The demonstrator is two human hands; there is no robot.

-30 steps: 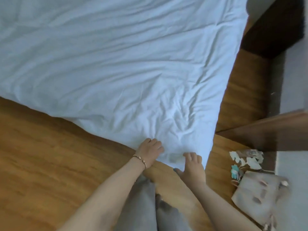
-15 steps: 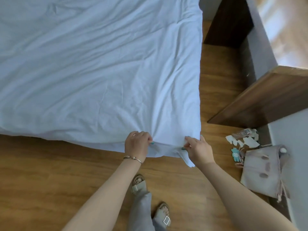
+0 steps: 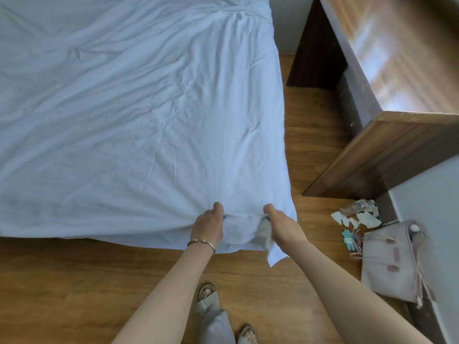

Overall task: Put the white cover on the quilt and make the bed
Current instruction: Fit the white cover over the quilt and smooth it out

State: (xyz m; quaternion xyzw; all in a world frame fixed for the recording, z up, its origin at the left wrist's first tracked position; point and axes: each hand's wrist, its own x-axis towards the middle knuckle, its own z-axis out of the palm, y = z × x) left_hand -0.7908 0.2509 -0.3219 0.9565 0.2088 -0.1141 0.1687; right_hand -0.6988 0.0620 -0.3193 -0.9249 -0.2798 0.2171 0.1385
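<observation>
The white covered quilt lies spread and wrinkled over the bed, filling the upper left of the head view. Its near right corner hangs over the wooden floor. My left hand, with a bracelet at the wrist, grips the quilt's near edge. My right hand grips the same edge a little to the right, close to the corner. The fabric between the two hands is stretched taut, and a loose flap of cover dangles below my right hand.
A dark wooden desk stands to the right of the bed, with a strip of floor between them. A pale fabric bag and scattered paper scraps lie on the floor at the right. My sandalled feet stand just below the quilt's edge.
The view has risen and swung, showing more of the bed. Both hands went from resting at the quilt's corner to gripping its edge and lifting it, spread slightly apart.
</observation>
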